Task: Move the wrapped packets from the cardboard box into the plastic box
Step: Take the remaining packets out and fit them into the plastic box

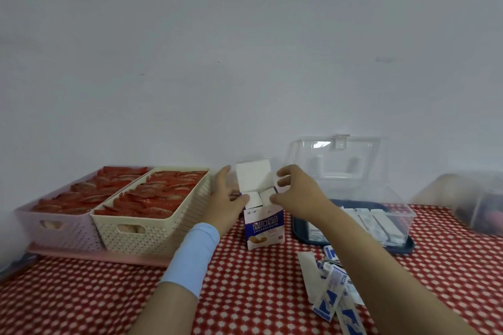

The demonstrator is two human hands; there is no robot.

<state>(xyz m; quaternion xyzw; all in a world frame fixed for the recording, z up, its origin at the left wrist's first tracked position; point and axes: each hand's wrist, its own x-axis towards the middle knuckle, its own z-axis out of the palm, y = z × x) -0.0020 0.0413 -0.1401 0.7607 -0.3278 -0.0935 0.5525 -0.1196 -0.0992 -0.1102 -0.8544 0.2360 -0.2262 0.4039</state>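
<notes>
A small white and blue cardboard box point(264, 228) stands upright on the red chequered cloth, its top flaps open. My left hand point(227, 200) holds the box's left side, thumb on a small flap. My right hand point(295, 193) pinches the right flap at the box's mouth. To the right stands the clear plastic box point(400, 215) with a dark blue base, its lid point(337, 160) tipped up against the wall; several white wrapped packets point(381, 223) lie inside it. More wrapped packets point(330, 287), white with blue print, lie loose in front of it.
Two perforated baskets, one cream point(152, 226) and one pale pink point(62, 228), filled with red packets, stand on a pink tray at the left. Another clear container point(476, 201) sits at the far right. A white wall rises close behind everything.
</notes>
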